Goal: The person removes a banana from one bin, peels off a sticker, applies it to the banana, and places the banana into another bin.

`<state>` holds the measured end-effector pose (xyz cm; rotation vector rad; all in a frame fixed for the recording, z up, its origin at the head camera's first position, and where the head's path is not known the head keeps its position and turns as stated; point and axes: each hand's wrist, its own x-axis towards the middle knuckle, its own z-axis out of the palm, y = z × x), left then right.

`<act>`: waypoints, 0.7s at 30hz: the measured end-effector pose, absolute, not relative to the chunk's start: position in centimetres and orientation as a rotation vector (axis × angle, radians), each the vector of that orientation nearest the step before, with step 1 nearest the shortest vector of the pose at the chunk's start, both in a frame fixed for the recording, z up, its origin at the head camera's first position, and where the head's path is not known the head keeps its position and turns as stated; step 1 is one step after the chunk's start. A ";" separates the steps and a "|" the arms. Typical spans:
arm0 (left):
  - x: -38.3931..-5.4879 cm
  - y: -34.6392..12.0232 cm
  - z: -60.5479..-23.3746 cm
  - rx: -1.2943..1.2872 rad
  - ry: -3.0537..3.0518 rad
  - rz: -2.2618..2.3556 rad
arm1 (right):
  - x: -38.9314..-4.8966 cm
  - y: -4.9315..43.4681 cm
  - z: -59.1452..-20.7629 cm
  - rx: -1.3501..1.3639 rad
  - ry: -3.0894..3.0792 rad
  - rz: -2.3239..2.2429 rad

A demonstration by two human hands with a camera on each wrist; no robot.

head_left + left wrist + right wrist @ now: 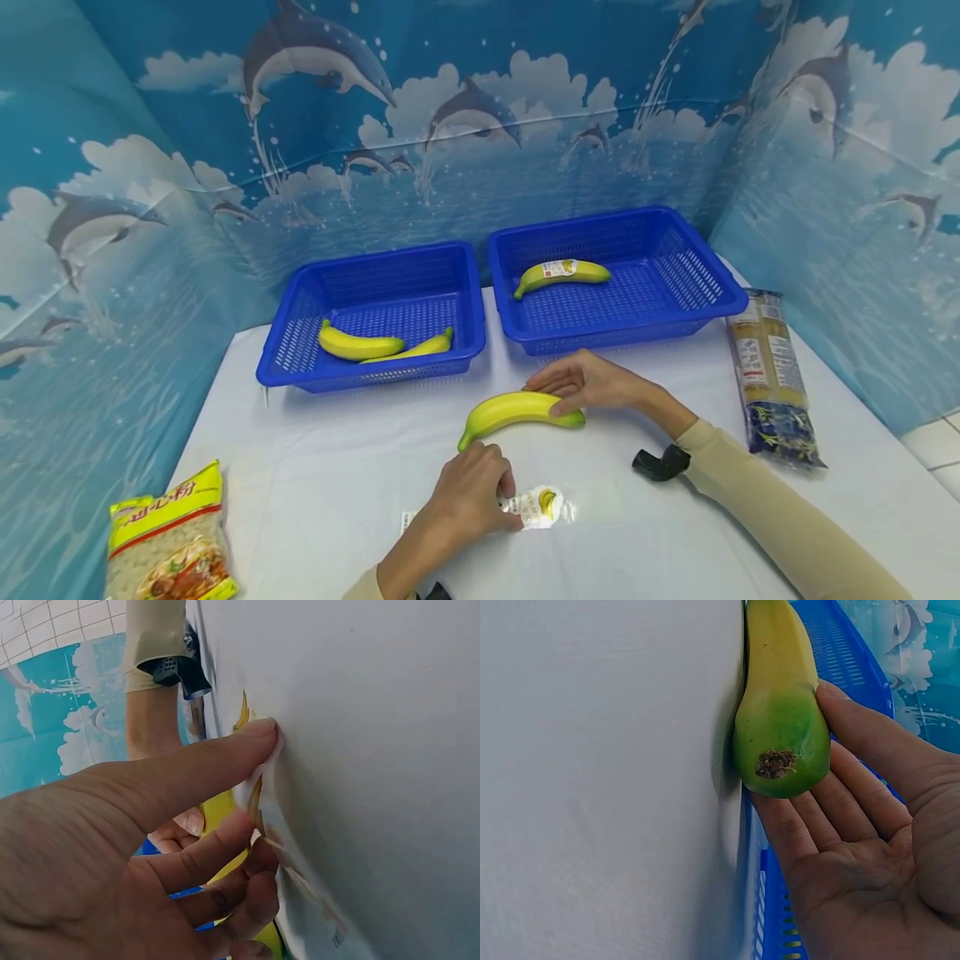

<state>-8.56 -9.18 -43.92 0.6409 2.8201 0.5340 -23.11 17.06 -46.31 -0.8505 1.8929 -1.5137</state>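
A yellow banana with green ends lies on the white tabletop in front of the two baskets. My right hand grips its right end, the thumb on the near side and the fingers behind; the right wrist view shows the green tip of the banana close up against the thumb. Nearer to me lies a strip of printed banana labels, partly hidden under my left hand. In the left wrist view, the thumb and curled fingers of my left hand pinch the label strip, which bulges between them.
Bananas lie in the left blue basket. A labelled banana lies in the right blue basket. A yellow food bag sits at the left edge; a clear packet lies at the right.
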 end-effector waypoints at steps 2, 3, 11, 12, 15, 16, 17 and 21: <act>-8.6 -9.2 -43.9 0.667 2.815 0.541 | -23.1 17.1 -46.3 -0.857 1.896 -1.508; -8.6 -9.2 -44.0 0.681 2.812 0.546 | -23.1 17.1 -46.3 -0.866 1.898 -1.505; -9.4 -9.8 -44.1 0.649 2.615 0.873 | -23.1 17.0 -46.2 -0.875 1.896 -1.509; -9.7 -10.0 -44.0 0.633 2.564 0.938 | -23.1 17.0 -46.2 -0.872 1.893 -1.511; -10.3 -10.6 -43.9 0.615 2.422 1.098 | -23.1 17.0 -46.1 -0.883 1.889 -1.515; -10.5 -10.8 -43.9 0.622 2.384 1.135 | -23.1 17.0 -46.0 -0.894 1.892 -1.515; -10.6 -11.0 -43.8 0.634 2.350 1.167 | -23.1 17.0 -45.9 -0.906 1.893 -1.518; -10.8 -11.4 -43.7 0.666 2.249 1.258 | -23.1 17.1 -45.4 -0.995 1.916 -1.541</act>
